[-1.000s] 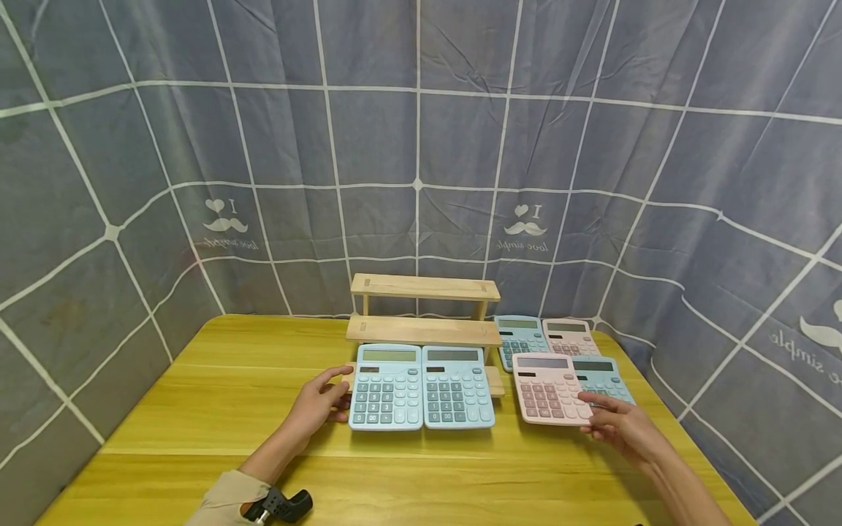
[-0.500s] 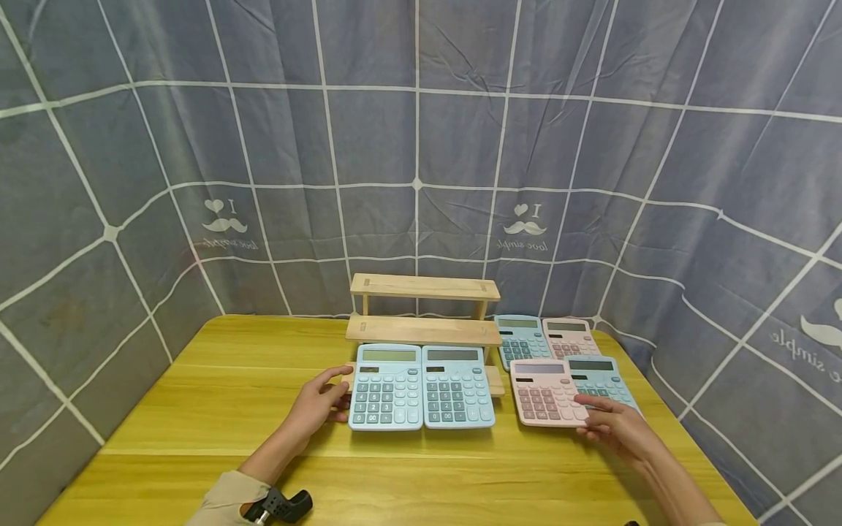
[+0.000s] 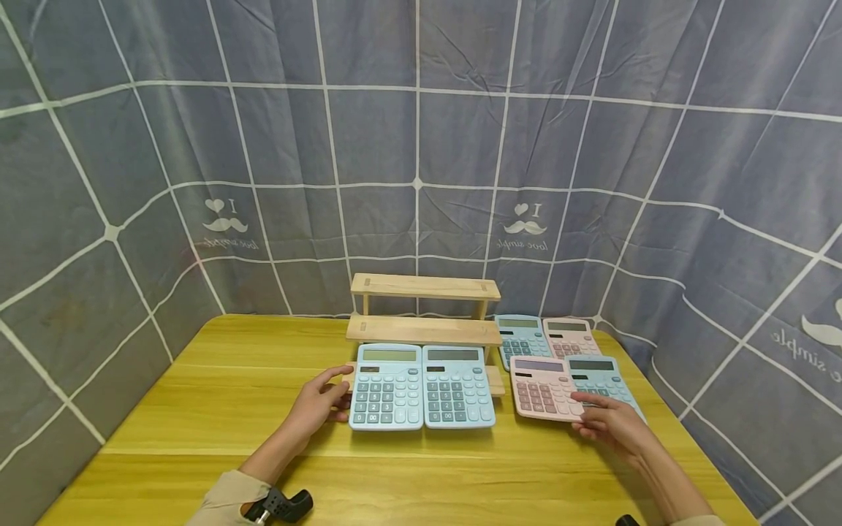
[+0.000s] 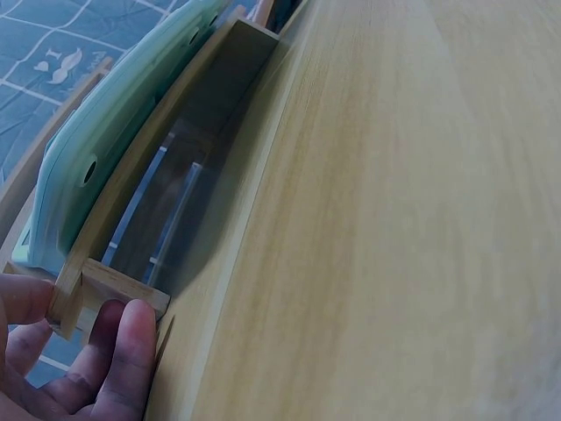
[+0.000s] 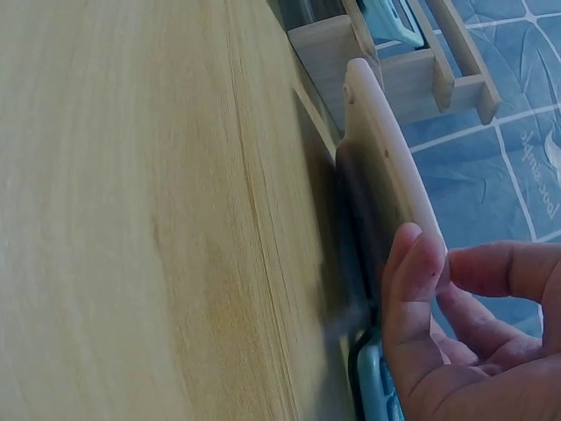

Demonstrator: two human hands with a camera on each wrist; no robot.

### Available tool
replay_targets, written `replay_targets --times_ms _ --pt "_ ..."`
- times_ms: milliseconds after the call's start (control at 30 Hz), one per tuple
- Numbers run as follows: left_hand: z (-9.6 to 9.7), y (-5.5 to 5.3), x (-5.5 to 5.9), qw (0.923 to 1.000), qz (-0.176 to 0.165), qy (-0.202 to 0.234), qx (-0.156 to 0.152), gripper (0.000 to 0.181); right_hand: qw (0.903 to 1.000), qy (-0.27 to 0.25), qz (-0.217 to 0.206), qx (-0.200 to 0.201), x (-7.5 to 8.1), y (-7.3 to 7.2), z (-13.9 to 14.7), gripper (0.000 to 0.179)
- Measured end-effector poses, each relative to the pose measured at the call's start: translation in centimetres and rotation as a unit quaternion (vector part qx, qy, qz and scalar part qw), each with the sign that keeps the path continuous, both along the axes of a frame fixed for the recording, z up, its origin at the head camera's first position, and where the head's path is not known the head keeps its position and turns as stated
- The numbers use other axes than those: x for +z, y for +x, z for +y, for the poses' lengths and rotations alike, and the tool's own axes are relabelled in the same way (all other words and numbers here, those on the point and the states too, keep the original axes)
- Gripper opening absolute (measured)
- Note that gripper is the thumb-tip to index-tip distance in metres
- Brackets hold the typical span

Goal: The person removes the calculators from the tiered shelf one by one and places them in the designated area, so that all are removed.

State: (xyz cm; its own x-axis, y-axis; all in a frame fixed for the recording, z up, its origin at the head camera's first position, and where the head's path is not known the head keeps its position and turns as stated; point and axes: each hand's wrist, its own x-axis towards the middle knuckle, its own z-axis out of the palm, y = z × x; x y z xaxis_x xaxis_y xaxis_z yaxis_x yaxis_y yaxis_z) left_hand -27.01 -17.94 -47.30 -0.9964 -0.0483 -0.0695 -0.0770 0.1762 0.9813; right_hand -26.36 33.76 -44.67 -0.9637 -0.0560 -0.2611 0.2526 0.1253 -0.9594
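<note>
My right hand (image 3: pixel 612 427) pinches a pink calculator (image 3: pixel 542 387) by its right edge, thumb on one face and fingers on the other. In the right wrist view the calculator (image 5: pixel 386 158) is seen edge-on, raised off the table at its near side. It partly covers a blue calculator (image 3: pixel 600 376). My left hand (image 3: pixel 316 404) grips the left end of a wooden tiered rack (image 3: pixel 424 330), as the left wrist view shows fingers around the lowest board's end (image 4: pixel 114 276). Side by side on that lowest tier lean two blue calculators, one left (image 3: pixel 386 387) and one right (image 3: pixel 458 387).
Behind the pink calculator lie another blue calculator (image 3: pixel 518 337) and another pink calculator (image 3: pixel 571 336), right of the rack. The rack's top board (image 3: pixel 424 286) bears nothing. A yellow wooden table (image 3: pixel 395 482) is below, and a grey checked curtain (image 3: pixel 421 146) hangs around it.
The pink calculator in my right hand has shifted slightly left, uncovering more of the blue calculator behind it. My left hand, the rack and its two calculators have stayed put.
</note>
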Motion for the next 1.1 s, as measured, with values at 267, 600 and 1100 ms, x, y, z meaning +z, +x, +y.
replay_targets --times_ms 267,600,1100 --pt "0.03 0.11 0.06 1.0 -0.002 -0.002 0.001 0.039 0.9986 0.022 0.011 -0.046 -0.22 -0.1 -0.35 0.052" --pt "-0.01 0.04 0.01 1.0 -0.001 -0.003 0.001 0.039 0.9906 0.108 0.048 -0.068 -0.56 -0.36 -0.32 0.04" --pt "0.02 -0.07 -0.1 0.9999 0.003 0.012 -0.005 0.039 0.9834 0.148 0.06 -0.087 -0.78 -0.26 -0.87 0.038"
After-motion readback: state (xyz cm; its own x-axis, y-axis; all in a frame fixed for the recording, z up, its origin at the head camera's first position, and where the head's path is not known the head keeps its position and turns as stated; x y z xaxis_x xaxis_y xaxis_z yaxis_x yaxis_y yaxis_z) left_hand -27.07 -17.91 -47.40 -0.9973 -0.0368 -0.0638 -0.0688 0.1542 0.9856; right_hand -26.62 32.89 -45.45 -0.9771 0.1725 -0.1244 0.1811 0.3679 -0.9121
